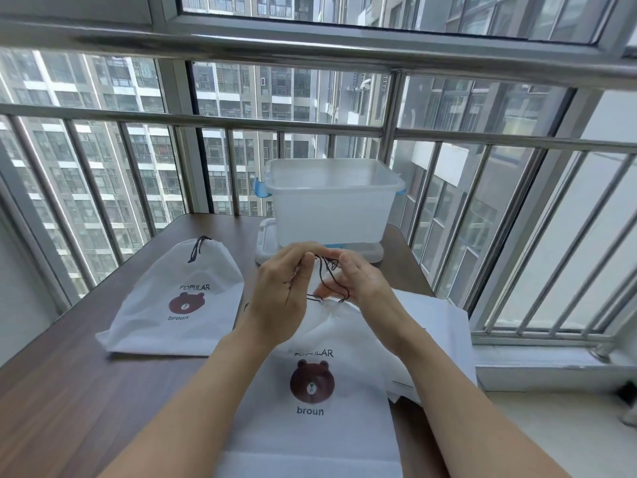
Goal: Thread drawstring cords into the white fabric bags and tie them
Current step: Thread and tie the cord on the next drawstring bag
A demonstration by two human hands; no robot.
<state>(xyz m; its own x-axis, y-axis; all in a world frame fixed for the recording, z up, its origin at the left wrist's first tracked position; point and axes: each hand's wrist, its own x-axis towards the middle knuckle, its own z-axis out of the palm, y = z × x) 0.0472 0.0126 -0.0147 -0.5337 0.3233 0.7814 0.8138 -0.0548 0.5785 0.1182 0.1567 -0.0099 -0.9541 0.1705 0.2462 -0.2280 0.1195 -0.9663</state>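
- Both forearms reach in from the near edge and meet above the middle of the tabletop (69,391), hands raised off the surface.
- The left hand (282,298) shows its back to the camera, fingers curled, pinching the dark cord (324,277) near its fingertips; a loose cord end hangs down past its knuckles.
- The right hand (358,281) faces the left one, thumb up, its fingers bent round loops of the same cord.
- The fingertips of the two hands sit just beside each other, with the cord tangled in loops between them.
- From the hands the cord drops to the gathered mouth of the near bag (310,426), which lies just below them.
- The near bag is white, with a brown bear face and the words "POPULAR" and "broun"; it lies flat between the forearms and runs to the near edge.
- A second bag (193,326) with the same print lies to the left, apart from the hands; its top is gathered and a dark tied cord (198,250) hangs from it.
- More white fabric (437,332) lies to the right, partly under the right forearm.
- A clear plastic bin (331,208) stands on its lid at the far side, just beyond the hands.
- A metal railing (310,122) and windows stand behind the tabletop.
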